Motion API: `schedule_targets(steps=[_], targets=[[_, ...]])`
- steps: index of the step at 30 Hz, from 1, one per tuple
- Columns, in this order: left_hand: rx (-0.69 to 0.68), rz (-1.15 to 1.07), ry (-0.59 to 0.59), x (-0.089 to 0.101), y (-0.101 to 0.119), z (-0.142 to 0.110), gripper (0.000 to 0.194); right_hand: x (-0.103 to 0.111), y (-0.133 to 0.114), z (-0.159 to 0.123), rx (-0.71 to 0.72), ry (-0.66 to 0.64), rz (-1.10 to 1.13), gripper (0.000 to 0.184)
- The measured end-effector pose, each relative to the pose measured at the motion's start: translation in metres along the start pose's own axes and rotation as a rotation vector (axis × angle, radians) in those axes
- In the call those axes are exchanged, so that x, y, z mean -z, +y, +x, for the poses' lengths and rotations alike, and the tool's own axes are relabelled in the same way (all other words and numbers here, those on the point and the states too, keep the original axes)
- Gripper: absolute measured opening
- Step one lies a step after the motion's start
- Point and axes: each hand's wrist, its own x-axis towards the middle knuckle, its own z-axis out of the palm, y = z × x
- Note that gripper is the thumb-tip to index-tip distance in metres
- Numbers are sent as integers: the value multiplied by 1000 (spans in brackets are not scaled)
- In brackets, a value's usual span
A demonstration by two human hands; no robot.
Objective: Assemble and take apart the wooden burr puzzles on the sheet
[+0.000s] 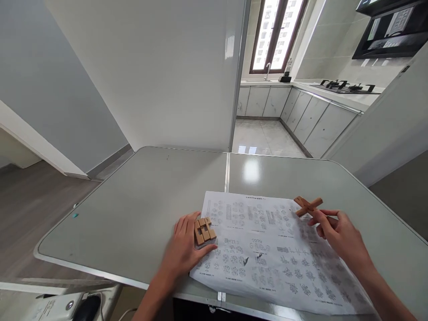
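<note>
A grey-green table [133,200] fills the lower view. On it lies a printed sheet [270,249]: rows of line diagrams, captions and a heading, all too small to read. At lower left, a white unit [58,305] bears printed lines, likewise illegible. The right hand [341,236] pinches crossed wooden sticks [308,207] between thumb and fingers at the sheet's upper right corner. The left hand [182,247] brackets a wooden block assembly [201,236] at the sheet's left edge; whether it clamps the assembly cannot be determined.

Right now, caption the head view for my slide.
Left hand around tan wooden block cluster, right hand holding crossed brown wooden sticks, white printed paper between.
</note>
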Motion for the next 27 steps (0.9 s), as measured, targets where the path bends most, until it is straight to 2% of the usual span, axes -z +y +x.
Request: schedule_targets(steps=[3,9,16,23,27], targets=[[8,-18,-15,-5,-4,2,86,2,10,1,-9,-101,-181,54],[6,-60,12,-8,-5,6,77,1,8,-3,25,-88,-229,47],[37,-136,-7,-4,0,9,72,4,2,-2,60,-81,-223,52],[14,-152,2,-1,3,8,71,21,-11,-8,107,-3,-339,46],[-52,-171,-23,-6,21,12,77,17,-32,-26,273,73,-383,45]])
